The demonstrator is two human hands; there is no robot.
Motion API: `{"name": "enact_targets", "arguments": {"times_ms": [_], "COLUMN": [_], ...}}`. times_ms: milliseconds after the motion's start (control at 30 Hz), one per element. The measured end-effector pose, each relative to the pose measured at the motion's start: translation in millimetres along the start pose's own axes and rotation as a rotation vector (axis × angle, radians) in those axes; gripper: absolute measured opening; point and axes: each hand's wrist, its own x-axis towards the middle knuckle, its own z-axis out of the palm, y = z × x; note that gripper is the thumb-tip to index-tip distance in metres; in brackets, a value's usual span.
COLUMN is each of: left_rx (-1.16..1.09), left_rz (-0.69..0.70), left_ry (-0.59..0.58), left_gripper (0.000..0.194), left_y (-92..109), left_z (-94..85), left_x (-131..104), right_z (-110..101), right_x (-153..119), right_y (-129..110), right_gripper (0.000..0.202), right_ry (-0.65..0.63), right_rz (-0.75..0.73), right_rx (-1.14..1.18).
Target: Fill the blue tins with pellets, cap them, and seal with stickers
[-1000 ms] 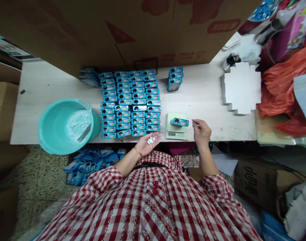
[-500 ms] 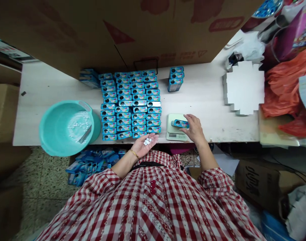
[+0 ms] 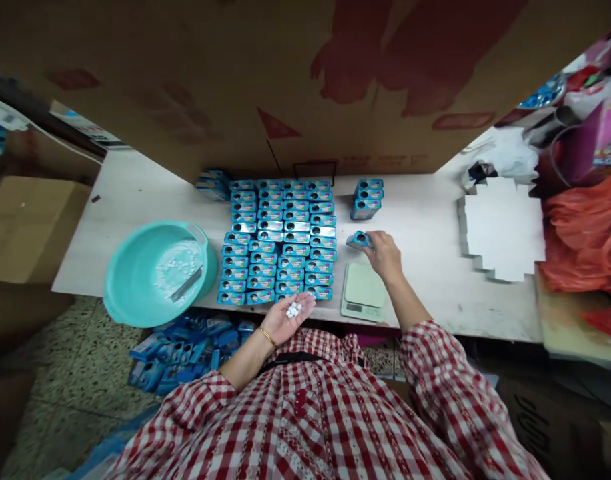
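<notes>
Head view: the right hand holds a blue box in a narrow grip, between the digital scale and three similar boxes on the desk; the left hand, spread palm up, bears white pellets.

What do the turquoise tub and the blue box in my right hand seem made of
Tub: probably plastic, smooth, from its even color and molded rim handle. Blue box: printed metal or card, I can't tell; similar boxes nearby catch bright glare, suggesting gloss.
</notes>
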Motion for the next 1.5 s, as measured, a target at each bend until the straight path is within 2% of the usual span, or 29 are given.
{"name": "enact_targets", "arguments": {"times_ms": [133, 267, 400, 600, 733, 867, 933, 1000, 1100, 1200, 1267, 1367, 1500], "left_rx": [-0.047, -0.087, -0.118, -0.093, -0.017, 0.016, 0.009, -0.007, -0.024, -0.014, 0.006, 0.031, 0.06], "left_rz": [0.026, 0.072, 0.074, 0.049, 0.032, 0.045, 0.048, 0.044, 0.015, -0.041, -0.086, -0.127, -0.128], "left_ry": [0.026, 0.077, 0.109, 0.077, 0.038, -0.014, -0.016, -0.006, 0.011, -0.028, -0.09, -0.184, -0.207], "left_gripper": [0.021, 0.021, 0.02, 0.02, 0.02, 0.02, 0.02, 0.019, 0.019, 0.02, 0.023, 0.026, 0.028], "left_y": [6, 8, 5, -2, -7, -11, -11, -13, -19, -28, -33, -35, -38], "left_z": [-3.2, -8.3, -11.8, -11.3, -1.1, 7.1, 4.3, -2.2, -9.5, -3.5, 6.5, 20.4, 23.2], "left_x": [-6, -11, -13, -8, -2, -5, -8, -11, -10, -5, -1, 6, 14], "right_z": [23, 31, 24, 21, 19, 14, 7, -5, -29, -44, -43, -32, -17], "right_x": [59, 83, 100, 103, 99, 100, 92, 72, 22, -36, -66, -93, -115], "right_y": [-15, -4, 17, 31, 28, 28, 35, 45, 52, 37, 21, 2, -27], "right_gripper": [0.035, 0.03, 0.026, 0.03, 0.038, 0.031, 0.03, 0.032, 0.029, 0.025, 0.024, 0.024, 0.023], "right_ry": [-0.089, -0.032, 0.026, -0.041, -0.09, -0.123, -0.119, -0.096, -0.05, -0.04, -0.084, -0.145, -0.049], "right_rz": [-0.045, -0.15, -0.074, -0.04, -0.037, -0.075, -0.075, -0.051, -0.082, -0.253, -0.362, -0.431, -0.4], "right_rx": [-0.085, -0.095, -0.23, -0.321, -0.363, -0.423, -0.437, -0.441, -0.436, -0.432, -0.418, -0.378, -0.239]}}
